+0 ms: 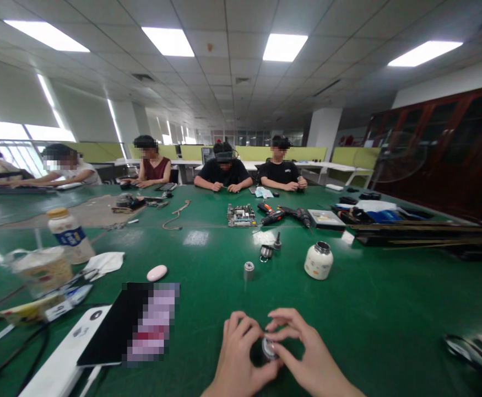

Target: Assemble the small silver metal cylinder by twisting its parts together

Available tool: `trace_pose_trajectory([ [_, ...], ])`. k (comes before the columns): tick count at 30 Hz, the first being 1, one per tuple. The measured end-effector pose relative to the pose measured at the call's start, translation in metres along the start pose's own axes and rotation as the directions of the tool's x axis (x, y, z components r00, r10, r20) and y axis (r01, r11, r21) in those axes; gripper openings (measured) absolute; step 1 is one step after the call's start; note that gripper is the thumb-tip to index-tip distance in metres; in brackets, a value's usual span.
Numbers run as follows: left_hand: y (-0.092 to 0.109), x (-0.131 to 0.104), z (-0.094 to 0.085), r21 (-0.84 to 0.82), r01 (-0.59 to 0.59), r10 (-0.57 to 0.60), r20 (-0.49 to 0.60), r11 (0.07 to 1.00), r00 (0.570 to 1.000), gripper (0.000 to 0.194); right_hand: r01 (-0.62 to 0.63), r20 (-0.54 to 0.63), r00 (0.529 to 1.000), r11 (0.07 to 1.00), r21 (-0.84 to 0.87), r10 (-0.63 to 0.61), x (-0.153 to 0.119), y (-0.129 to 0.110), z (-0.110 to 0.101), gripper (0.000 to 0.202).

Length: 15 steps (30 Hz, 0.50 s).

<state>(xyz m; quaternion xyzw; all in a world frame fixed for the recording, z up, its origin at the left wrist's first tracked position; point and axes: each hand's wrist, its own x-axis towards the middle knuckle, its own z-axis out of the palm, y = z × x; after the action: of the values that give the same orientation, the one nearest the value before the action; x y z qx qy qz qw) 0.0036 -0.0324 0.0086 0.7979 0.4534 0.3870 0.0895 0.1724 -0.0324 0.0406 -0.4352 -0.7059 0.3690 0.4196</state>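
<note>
Low in the middle of the view, a small round metal part (268, 348) with a light grey face is between my two hands. My left hand (237, 355) curls around its left side, thumb underneath. My right hand (304, 353) closes on it from the right, thumb and fingers at its face and rim. Fingers cover much of the part, so its full shape is hidden. Just beyond stands a silver metal cylinder (248, 271). Further back are a shiny metal piece with a wire loop (266, 253) and a dark stepped metal piece (277, 241) standing upright.
A cream jar without a lid (318, 262) stands to the right. Leftward lie a tablet (112, 325), a pink oval object (157, 273) and a bottle (70, 237). Further off are a circuit board (241, 215) and power drills (271, 215). Several people sit across the green table (207, 309).
</note>
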Motion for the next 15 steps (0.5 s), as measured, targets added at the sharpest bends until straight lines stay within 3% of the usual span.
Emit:
trace_pose_trajectory([
  [5, 0.001, 0.001, -0.003, 0.001, 0.015, -0.015, 0.003, 1.0, 1.0, 0.024, -0.006, -0.096, 0.995, 0.996, -0.094, -0.003, -0.001, 0.007, 0.001, 0.036],
  [9, 0.002, 0.0, -0.007, -0.015, -0.017, 0.016, -0.041, 1.0, 0.999, 0.047, -0.034, -0.234, 0.971, 0.998, 0.056, 0.046, 0.002, 0.024, 0.002, 0.026],
  [13, 0.001, -0.002, -0.008, -0.033, -0.057, 0.052, -0.131, 0.998, 0.99, 0.012, -0.116, -0.211, 0.964, 0.972, 0.202, 0.159, 0.003, 0.046, 0.008, 0.039],
  [15, 0.001, -0.002, -0.008, -0.052, -0.059, 0.051, -0.142, 0.997, 0.988, 0.007, -0.132, -0.187, 0.967, 0.969, 0.209, 0.172, 0.003, 0.051, 0.011, 0.04],
])
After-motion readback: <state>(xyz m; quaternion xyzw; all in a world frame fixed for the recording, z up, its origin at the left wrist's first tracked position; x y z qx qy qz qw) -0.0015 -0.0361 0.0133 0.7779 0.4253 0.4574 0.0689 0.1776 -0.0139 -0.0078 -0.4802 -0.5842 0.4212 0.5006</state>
